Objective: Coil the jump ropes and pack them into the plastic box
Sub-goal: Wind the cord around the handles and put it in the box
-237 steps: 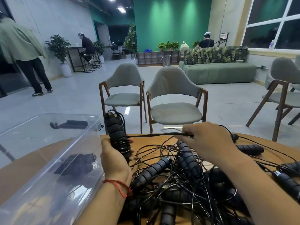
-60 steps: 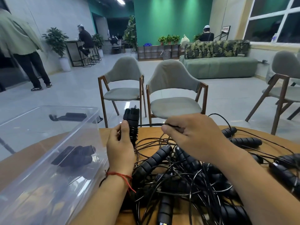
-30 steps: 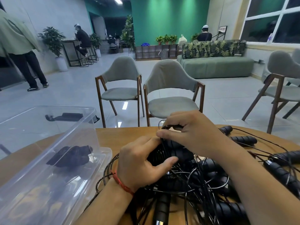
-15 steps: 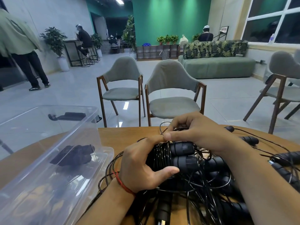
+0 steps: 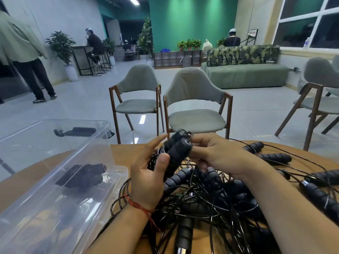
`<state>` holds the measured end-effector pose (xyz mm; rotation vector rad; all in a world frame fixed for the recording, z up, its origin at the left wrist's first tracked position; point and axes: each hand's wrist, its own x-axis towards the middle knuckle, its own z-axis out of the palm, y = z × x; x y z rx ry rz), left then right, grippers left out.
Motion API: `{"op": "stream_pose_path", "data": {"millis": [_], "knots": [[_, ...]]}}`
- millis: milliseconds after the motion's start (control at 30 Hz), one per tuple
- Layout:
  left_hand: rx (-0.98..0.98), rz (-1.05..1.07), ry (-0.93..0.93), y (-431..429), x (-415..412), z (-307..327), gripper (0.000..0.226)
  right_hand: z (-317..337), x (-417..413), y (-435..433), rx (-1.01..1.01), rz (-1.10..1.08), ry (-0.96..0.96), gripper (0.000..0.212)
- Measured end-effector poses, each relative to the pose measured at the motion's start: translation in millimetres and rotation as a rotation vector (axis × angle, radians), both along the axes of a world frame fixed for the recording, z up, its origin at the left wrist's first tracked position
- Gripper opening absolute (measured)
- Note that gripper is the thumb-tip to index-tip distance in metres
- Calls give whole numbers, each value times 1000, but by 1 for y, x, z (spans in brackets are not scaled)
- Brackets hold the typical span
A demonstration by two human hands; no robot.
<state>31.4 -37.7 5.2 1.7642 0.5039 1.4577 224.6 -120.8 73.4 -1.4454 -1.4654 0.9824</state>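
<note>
While both hands work above the table (image 5: 124, 153), L hand (image 5: 146, 178) grips the handle pair (image 5: 177, 153), thumb pressed across the front, fingers behind, and R hand (image 5: 218, 156) pinches its top end w/ curled fingertips. Handles are held up off the rope pile (image 5: 211, 198), a black tangle on the wood below & right. Plastic box (image 5: 64, 180) sits just left, tilted, one coiled rope (image 5: 82, 176) inside.

- The left hand (image 5: 146, 177) grips paired handles (image 5: 177, 153), thumb across them.
- The right hand (image 5: 217, 156) pinches their upper end.
- Tangled jump ropes (image 5: 211, 204) lie beneath both hands.
- The plastic box (image 5: 102, 154) sits left of the left hand.
</note>
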Motion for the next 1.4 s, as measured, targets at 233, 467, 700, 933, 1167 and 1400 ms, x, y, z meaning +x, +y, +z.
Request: {"op": "stream_pose_path", "data": {"millis": [233, 467, 700, 933, 1167, 1400], "knots": [[-363, -159, -26, 4, 6, 12, 56, 3, -22, 0, 60, -90, -99, 38], [-320, -234, 51, 7, 7, 7, 56, 4, -25, -1, 106, -199, -139, 44], [-322, -317, 48, 9, 3, 11, 63, 7, -20, -4, 115, -147, -127, 31], [-218, -69, 71, 10, 4, 10, 35, 3, -33, -2, 37, -158, -24, 28], [-167, 82, 122, 15, 5, 4, 49, 1, -36, 1, 59, -170, -305, 29], [-339, -23, 50, 7, 6, 10, 47, -2, -47, 1, 102, -188, -334, 31]]}}
